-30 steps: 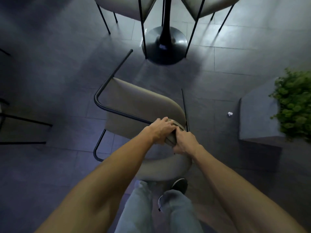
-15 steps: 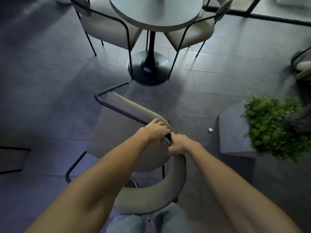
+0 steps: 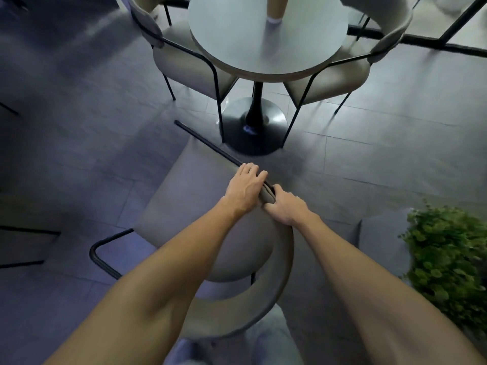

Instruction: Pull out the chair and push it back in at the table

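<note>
A beige upholstered chair point(image 3: 189, 201) with a black tube frame stands on the floor in front of me, away from the round grey table point(image 3: 266, 35). Its curved backrest wraps below my arms. My left hand point(image 3: 245, 189) and my right hand point(image 3: 286, 208) both grip the right end of the backrest, side by side and touching. The chair's seat points toward the table's black pedestal base point(image 3: 254, 127). My forearms hide part of the seat and backrest.
Two matching chairs point(image 3: 181, 64) point(image 3: 332, 75) are tucked in at the table's left and right. A leafy green plant point(image 3: 450, 262) in a grey planter point(image 3: 376, 230) stands at the right. Black metal frames point(image 3: 23, 246) lie at the left edge.
The view has tilted up, bringing the table top into sight. The chair now sits closer to the table's base, with both hands still gripping its backrest.
</note>
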Tool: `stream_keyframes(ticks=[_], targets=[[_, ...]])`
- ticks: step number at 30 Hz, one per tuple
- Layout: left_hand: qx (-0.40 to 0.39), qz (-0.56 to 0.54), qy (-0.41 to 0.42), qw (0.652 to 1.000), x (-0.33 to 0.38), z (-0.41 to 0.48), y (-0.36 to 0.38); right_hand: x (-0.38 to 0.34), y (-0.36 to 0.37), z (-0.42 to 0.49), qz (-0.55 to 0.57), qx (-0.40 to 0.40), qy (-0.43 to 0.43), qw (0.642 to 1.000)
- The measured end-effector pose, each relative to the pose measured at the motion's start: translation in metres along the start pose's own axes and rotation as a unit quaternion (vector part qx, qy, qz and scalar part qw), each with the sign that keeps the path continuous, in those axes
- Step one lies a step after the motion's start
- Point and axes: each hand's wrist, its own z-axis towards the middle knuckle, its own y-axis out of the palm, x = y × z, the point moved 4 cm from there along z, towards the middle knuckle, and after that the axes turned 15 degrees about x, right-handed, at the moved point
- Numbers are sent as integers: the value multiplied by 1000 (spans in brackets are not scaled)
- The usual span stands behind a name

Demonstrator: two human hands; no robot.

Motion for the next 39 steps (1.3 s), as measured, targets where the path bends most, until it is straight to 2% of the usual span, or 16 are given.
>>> stream_keyframes(ticks=[6,11,23,32,35,39], targets=[[-2,-26,-59,998,11,57,22,21,-28,57,72,37,-25,996],[-2,-32,-68,997,17,100,36,38,-42,101,103,40,-45,993],[-94,7,-59,994,1,179,61,56,-41,180,86,52,27,995],[-115,26,-85,989,11,193,72,58,-39,191,77,38,15,996],[-93,-21,-99,990,11,183,64,59,-38,189,70,38,12,997],[-89,-87,-127,984,20,157,52,61,-48,173,31,45,-36,998]])
